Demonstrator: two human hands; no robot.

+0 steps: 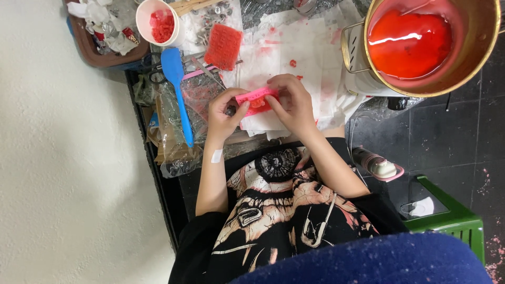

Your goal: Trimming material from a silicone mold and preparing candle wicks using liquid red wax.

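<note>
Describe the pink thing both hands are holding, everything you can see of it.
The pink mould is a small, flat, bar-like piece that looks like soft plastic or silicone, with a red lump set in its lower middle. It is held level above stained white paper. The left hand pinches its left end, the right hand covers its right end, fingers curled over the top edge. Finer surface detail is too small to tell.

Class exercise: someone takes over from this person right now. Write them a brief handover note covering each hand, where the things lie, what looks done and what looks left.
Left hand and right hand: both pinch the pink mould strip over the stained white paper.
Nearby: blue spatula, red textured slab, white cup of red pieces, brass pot of red liquid on the right.
Done: red pieces already in the cup.
Left: one red piece seems to sit in the strip, not yet out.
</note>
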